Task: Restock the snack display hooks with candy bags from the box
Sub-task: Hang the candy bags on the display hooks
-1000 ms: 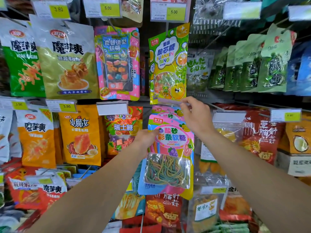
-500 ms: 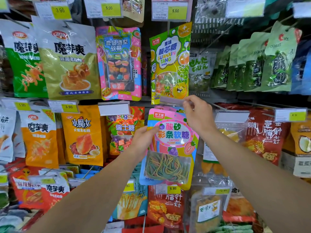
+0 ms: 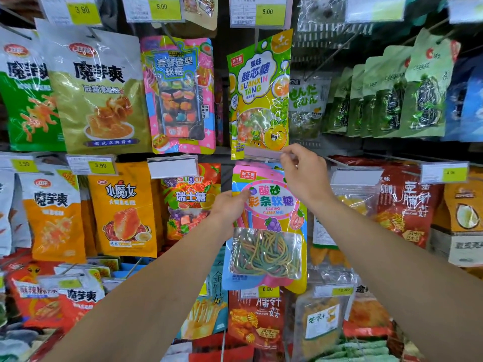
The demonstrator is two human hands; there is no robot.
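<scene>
pink and blue plastic, the candy bag (image 3: 266, 226) with rainbow strings behind its clear window is the landmark here, held up against the display among other hanging packs. the left hand (image 3: 230, 205) grips its left edge, thumb on the printed front and the other fingers hidden behind. just above the bag's top, the right hand (image 3: 305, 176) pinches the price tag holder (image 3: 264, 154), a pale flap tipped up toward level at the hook's front end. more bags of the same kind peek out behind the held one. directly above hangs a green and yellow sour candy bag (image 3: 260, 92); to the left sits an orange swiss sugar bag (image 3: 192, 202); below, a yellow 6.80 label (image 3: 267, 289) shows under the bag's bottom edge. the box is not in view. the step in hand looks like hanging: flap lifted out of the way, bag brought up to the hook. whether the hang hole is already over the hook tip cannot be told, since the right hand covers that spot. the next move likely calls for lining the hole with the hook end, sliding the bag back, then letting the flap drop.
</scene>
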